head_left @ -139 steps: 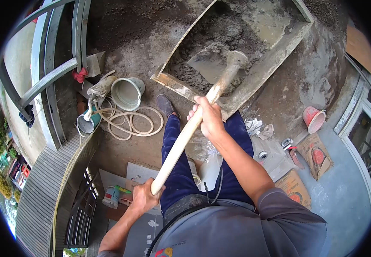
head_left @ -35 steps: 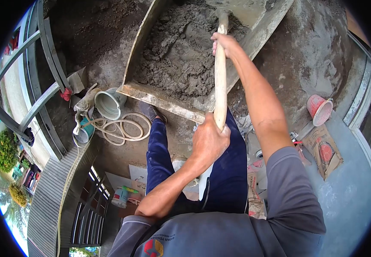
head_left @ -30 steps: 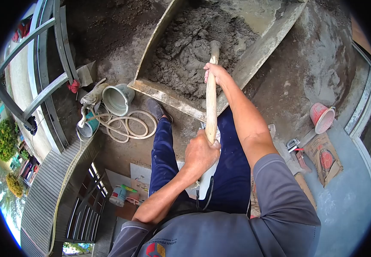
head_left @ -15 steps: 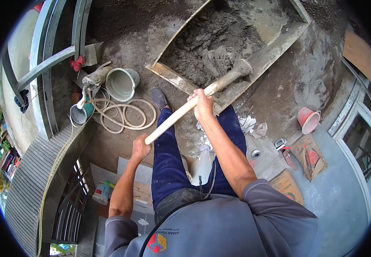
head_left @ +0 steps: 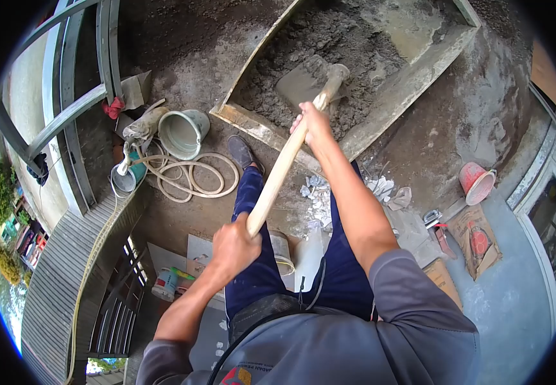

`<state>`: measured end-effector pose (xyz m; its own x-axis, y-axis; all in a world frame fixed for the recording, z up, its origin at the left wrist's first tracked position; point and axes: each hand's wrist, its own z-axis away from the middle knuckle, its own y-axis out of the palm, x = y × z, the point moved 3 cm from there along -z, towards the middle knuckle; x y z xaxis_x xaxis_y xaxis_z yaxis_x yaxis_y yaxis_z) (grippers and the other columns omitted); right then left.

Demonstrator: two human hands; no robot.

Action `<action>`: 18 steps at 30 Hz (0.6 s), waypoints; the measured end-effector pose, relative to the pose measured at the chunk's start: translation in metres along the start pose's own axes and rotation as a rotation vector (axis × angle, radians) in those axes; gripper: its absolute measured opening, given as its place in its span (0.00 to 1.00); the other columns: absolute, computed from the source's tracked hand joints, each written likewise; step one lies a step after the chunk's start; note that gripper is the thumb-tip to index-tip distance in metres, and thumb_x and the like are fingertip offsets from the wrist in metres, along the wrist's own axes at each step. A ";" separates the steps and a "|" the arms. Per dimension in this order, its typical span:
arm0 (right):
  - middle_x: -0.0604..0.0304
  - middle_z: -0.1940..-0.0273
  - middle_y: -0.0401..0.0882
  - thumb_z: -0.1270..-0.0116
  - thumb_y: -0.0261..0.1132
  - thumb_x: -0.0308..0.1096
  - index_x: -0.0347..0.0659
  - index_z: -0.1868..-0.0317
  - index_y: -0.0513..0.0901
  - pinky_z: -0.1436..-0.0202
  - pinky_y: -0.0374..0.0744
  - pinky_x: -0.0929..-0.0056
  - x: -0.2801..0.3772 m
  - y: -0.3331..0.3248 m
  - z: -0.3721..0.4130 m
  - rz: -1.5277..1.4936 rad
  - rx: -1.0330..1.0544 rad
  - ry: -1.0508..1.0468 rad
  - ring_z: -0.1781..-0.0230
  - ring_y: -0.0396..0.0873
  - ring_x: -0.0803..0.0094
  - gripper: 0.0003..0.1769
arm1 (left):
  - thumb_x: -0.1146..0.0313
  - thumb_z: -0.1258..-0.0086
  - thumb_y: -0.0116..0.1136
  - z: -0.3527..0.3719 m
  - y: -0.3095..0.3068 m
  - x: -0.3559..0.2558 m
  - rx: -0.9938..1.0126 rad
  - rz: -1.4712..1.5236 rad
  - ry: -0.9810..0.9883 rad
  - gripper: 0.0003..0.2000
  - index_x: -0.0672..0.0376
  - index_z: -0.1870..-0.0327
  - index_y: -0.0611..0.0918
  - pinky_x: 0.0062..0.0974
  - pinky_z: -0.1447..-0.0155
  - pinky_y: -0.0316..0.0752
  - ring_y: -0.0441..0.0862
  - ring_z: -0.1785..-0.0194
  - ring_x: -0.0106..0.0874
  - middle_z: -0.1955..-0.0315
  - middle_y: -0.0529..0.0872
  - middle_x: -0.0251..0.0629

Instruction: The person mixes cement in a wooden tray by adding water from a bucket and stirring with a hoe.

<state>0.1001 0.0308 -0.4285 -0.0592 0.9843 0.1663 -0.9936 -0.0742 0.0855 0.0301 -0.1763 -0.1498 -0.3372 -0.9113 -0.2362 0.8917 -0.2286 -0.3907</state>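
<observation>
A hoe with a long pale wooden handle (head_left: 278, 178) slants across the head view, its flat blade (head_left: 304, 82) lying on wet grey mortar (head_left: 371, 58). The mortar fills part of a wooden-sided trough (head_left: 413, 82). Around the handle's lower end my left hand (head_left: 236, 246) is wrapped, in front of my left thigh. My right hand (head_left: 315, 125) grips the handle higher up, close to the blade and above the trough's near edge.
At the left stand a grey bucket (head_left: 182, 135), a smaller teal bucket (head_left: 126, 178) and a coiled hose (head_left: 210, 176). A red bucket (head_left: 477, 183) and flattened paper sacks (head_left: 475, 240) lie at the right. White rubble (head_left: 318, 199) is near my feet.
The hoe has swung to a steeper slant, its blade now visible farther left in the mortar. My left hand has moved down and right; my right hand has moved slightly up and right.
</observation>
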 end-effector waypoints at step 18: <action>0.61 0.76 0.70 0.31 0.66 0.30 0.33 0.57 0.75 0.77 0.82 0.62 0.307 -0.128 -0.072 0.304 -0.043 -0.308 0.81 0.71 0.71 0.10 | 0.65 0.36 0.65 -0.122 0.077 -0.243 0.116 0.425 0.293 0.20 0.74 0.51 0.78 0.47 0.55 0.82 0.90 0.63 0.56 0.68 0.87 0.65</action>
<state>0.2026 0.3543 -0.4588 -0.3243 0.8247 0.4633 -0.9390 -0.3398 -0.0524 0.1437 0.0692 -0.2311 0.0059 -0.8016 -0.5978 0.9900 0.0889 -0.1094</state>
